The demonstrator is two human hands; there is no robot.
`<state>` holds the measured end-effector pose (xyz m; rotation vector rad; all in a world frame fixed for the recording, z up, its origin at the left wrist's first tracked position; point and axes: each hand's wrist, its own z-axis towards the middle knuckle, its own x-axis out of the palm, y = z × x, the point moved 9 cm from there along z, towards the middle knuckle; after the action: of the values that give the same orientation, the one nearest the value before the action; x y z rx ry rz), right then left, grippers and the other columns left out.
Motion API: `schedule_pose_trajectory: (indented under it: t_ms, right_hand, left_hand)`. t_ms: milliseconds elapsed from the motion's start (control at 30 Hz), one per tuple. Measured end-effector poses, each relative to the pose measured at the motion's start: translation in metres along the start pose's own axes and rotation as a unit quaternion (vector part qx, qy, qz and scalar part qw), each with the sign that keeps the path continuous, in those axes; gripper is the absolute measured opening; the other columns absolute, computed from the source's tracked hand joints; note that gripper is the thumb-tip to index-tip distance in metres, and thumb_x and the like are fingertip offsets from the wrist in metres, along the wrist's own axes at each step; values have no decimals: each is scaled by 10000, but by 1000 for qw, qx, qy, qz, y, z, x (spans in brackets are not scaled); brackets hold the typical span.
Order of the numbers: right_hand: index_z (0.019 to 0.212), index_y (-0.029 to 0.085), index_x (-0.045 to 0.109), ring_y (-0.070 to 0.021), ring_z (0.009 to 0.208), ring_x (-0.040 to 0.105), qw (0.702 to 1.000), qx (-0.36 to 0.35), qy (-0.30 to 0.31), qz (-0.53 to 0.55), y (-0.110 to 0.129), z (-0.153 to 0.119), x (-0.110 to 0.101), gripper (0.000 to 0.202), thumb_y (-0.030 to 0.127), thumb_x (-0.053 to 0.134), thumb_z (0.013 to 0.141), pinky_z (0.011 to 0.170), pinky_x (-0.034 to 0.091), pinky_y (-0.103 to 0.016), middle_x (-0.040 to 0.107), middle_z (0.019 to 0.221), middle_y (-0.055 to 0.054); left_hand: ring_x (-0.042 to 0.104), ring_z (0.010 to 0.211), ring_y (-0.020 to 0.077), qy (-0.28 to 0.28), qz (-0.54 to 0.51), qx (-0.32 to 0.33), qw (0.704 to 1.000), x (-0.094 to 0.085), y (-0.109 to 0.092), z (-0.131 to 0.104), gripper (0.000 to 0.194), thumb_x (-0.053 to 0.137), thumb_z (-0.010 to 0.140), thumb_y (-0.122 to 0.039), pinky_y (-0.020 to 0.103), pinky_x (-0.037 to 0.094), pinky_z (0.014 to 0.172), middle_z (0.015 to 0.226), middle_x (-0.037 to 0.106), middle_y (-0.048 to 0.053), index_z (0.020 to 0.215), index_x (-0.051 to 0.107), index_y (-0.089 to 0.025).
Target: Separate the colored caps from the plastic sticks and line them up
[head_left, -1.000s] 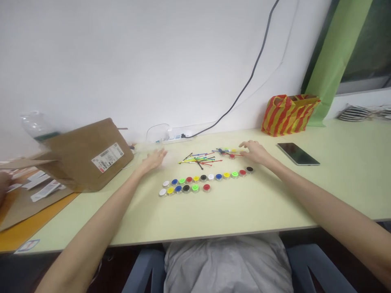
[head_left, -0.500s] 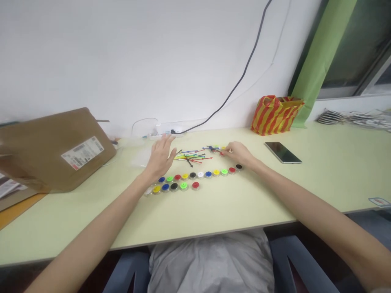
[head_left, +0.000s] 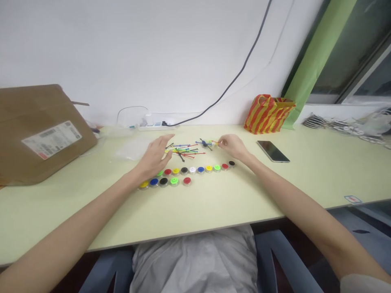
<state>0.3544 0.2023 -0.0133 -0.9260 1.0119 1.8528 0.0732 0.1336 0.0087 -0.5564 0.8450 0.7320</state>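
Discs (head_left: 192, 170), approx. 15 in rows, 2 hands (head_left: 154, 156)

Room to pass lies over the table's (head_left: 198, 211) front centre; coloured discs (head_left: 192, 170), then thin sticks (head_left: 185, 150), bar the way behind; the carton (head_left: 39, 136) blocks the left.

A head-worn camera looks forward and down over the table (head_left: 214, 203).
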Motion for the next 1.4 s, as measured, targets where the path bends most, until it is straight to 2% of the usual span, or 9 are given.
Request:
schedule_pose_trajectory:
  t_ms: [133,200,267,433,567,833,1067,1267,1400]
  right_hand:
    - [913,182,697,-193,740,635,993,8,-76,85,0,-8,-25,122,213,592,859,690,430,-286,721,787,-48]
    - [922,189,647,-184,710,625,982,-3,-124,145,12,-14,-35,95,229,580,867,679,443,-288,702,758,-32]
    - [930,197,602,-172,682,617,967,-28,-139,213,35,-22,-38,78,250,569,883,658,457,-285,700,774,-27]
    - [876,211,549,-152,665,604,943,-143,-39,297,116,-50,-27,37,234,576,888,635,473,-278,669,777,-9]
    - [882,217,537,-153,701,617,922,-193,25,333,146,-68,-23,65,239,524,943,607,465,-265,667,810,-14]
    - [926,218,544,-180,758,669,879,-190,113,422,144,-70,-7,181,371,521,1019,677,513,-304,704,856,-40]
    - [908,206,556,-157,659,609,870,-194,163,424,150,-74,-7,300,475,502,1029,679,504,-318,655,815,-27]
    - [857,200,529,-124,626,484,890,-177,128,400,138,-68,-11,348,514,527,1009,578,404,-261,519,734,16]
    - [917,192,594,-112,581,430,906,-139,79,393,123,-60,-15,365,545,540,991,534,364,-251,494,695,31]
  left_hand:
    - [469,1363,304,-14,-9,1,1000,-4,-2,0,524,416,1019,-312,510,347,1157,1478,506,136,1530,352,-213]
    - [478,1361,291,-23,-20,12,999,-6,-10,0,497,414,1030,-315,491,354,1159,1466,520,132,1514,375,-210]
    - [495,1353,275,-29,-30,37,998,-8,-25,0,468,419,1042,-330,463,367,1154,1450,542,130,1492,402,-202]
    - [558,1298,285,-10,-33,86,996,0,-66,-1,505,506,1030,-410,444,430,1077,1423,586,137,1480,422,-197]
    - [659,1090,248,-3,-66,122,990,5,-84,-6,333,500,1040,-407,406,484,968,1194,698,109,1285,548,-187]
    - [653,894,217,25,-84,140,986,6,-90,-8,134,462,1022,-272,355,495,837,948,698,68,998,565,-190]
    - [595,771,173,64,-131,119,982,6,-93,-10,55,506,942,-243,296,476,715,872,635,33,959,535,-199]
    - [543,699,141,50,-103,133,984,7,-76,-11,75,492,907,-187,265,441,675,816,578,2,966,537,-196]
    - [532,664,127,56,-90,117,987,7,-64,-10,72,540,935,-257,250,421,651,775,564,-19,961,573,-198]
